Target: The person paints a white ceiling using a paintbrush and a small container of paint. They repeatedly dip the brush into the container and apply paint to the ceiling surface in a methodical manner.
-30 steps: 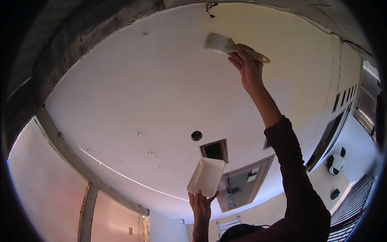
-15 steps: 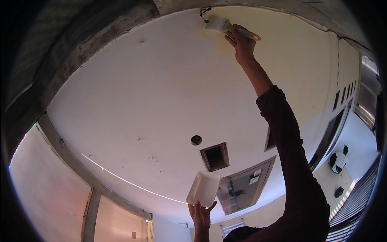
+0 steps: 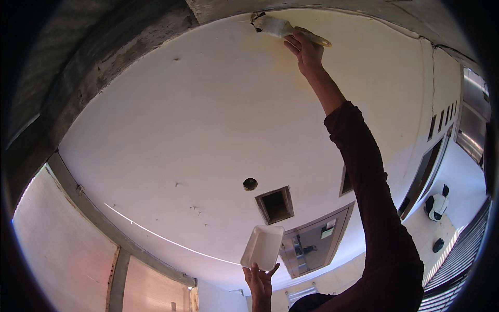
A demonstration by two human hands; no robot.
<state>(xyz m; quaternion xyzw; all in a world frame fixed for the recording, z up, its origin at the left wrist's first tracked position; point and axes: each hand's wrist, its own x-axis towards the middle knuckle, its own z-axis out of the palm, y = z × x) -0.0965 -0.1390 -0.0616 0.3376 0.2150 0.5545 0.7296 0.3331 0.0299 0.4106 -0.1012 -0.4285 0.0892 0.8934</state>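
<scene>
My right arm, in a dark maroon sleeve, reaches up high. My right hand (image 3: 309,48) is closed round the handle of a wide paintbrush (image 3: 276,26), whose bristle end meets the wall beside a dark hole at its top edge. Around it the wall (image 3: 208,119) is pale yellow to the right and whitish to the left. Low in the view, my left hand (image 3: 259,281) grips the lower end of a white rectangular tray (image 3: 262,247), thumb and fingers on its edge. The tray is tilted up, its hollow side showing.
Below the wall's middle are a round hole (image 3: 250,184), a square framed opening (image 3: 275,205) and a framed window (image 3: 318,240). A rough beam (image 3: 99,67) borders the upper left. Another person (image 3: 437,206) is at the far right, near a dark object (image 3: 438,245) on the floor.
The paintbrush in my right hand has shifted slightly left and up, its bristles now at the dark hole. The tray in my left hand sits a little lower against the wall.
</scene>
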